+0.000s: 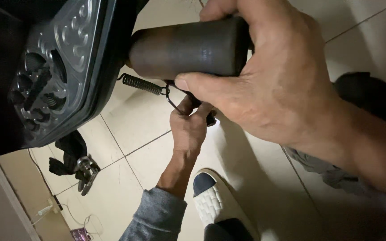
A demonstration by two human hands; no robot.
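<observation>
My right hand [273,76] is wrapped around a dark metal cylinder [188,47] that sticks out from the black machine body [74,58] at the upper left. Just beneath the cylinder hangs a small coil spring [141,84]. A thin metal hook [171,99] is caught in the spring's right end. My left hand [190,127], in a grey sleeve, reaches up from below and grips that hook, its fingers closed just under my right thumb. The far end of the spring is hidden behind the machine body.
The floor [144,120] is pale tile. A black cloth with a metal hand tool [86,172] lies at the lower left, with cables [52,209] near the wall. A white and blue slipper [213,201] is below my left arm. Dark cloth [371,96] lies at the right.
</observation>
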